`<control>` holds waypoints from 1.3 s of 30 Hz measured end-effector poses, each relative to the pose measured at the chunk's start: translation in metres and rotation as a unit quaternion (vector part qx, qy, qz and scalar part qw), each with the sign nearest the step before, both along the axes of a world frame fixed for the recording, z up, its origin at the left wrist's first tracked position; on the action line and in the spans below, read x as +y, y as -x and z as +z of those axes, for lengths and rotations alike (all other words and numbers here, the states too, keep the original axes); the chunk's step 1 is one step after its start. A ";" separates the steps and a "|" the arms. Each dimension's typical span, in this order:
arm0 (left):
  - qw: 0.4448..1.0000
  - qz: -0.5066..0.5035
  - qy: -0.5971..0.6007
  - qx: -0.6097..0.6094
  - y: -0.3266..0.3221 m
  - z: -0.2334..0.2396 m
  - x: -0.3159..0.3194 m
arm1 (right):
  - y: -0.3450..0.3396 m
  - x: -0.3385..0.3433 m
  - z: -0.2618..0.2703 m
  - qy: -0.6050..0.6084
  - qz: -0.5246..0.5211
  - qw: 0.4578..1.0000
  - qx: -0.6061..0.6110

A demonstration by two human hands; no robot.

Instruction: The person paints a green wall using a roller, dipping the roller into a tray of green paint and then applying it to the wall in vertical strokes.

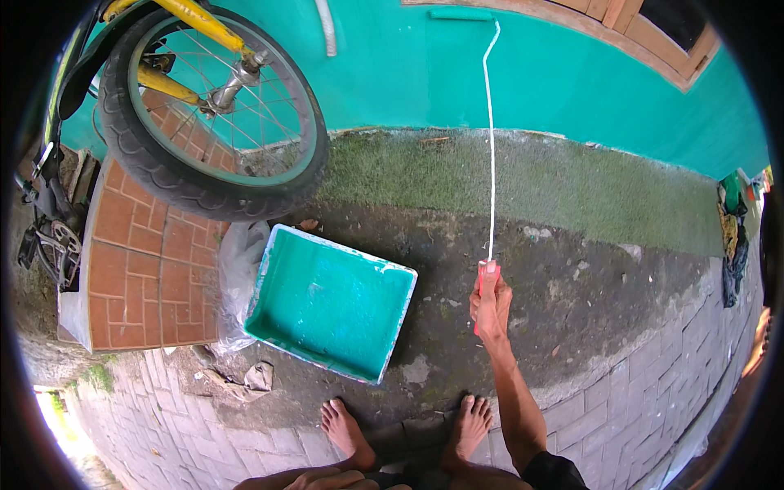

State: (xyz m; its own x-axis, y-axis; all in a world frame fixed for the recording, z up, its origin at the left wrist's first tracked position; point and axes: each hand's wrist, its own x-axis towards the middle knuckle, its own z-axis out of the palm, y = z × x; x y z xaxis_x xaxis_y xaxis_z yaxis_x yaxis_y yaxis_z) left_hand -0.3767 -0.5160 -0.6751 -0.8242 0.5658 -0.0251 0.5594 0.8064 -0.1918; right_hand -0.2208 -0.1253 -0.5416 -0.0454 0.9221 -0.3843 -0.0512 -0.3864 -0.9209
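Observation:
My right hand (pixel 492 303) is closed around the red handle of a paint roller, thumb on top. From it a long white wire frame (pixel 491 153) runs to the roller sleeve (pixel 460 14), which is coated in turquoise paint and lies against the turquoise wall (pixel 588 86), just below a wooden window frame. My left hand (pixel 334 479) rests near my legs at the bottom edge, partly cut off; whether it holds anything cannot be told. In front of my feet, to the left, a rectangular tray (pixel 409 269) with a whitish rim holds turquoise paint.
A bicycle's front wheel (pixel 306 184) with a yellow fork stands at upper left over a brick-patterned tiled step (pixel 125 269). A clear plastic bag (pixel 236 269) lies beside the tray. A cloth scrap (pixel 258 376) lies near the grey pavers. A pale pipe (pixel 327 30) runs down the wall.

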 end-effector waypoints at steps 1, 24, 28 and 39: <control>1.000 0.001 0.004 -0.004 0.000 -0.001 0.000 | -0.002 0.001 -0.001 -0.002 0.001 1.000 0.006; 1.000 -0.011 0.004 0.006 0.000 0.001 0.001 | -0.019 -0.044 -0.089 0.224 0.012 0.973 -0.056; 0.999 -0.015 0.005 0.031 -0.001 0.004 0.004 | -0.021 -0.045 -0.085 0.211 0.015 0.977 -0.039; 0.997 0.018 0.022 -0.068 -0.002 0.012 0.005 | -0.033 -0.041 -0.069 0.223 0.017 0.974 -0.039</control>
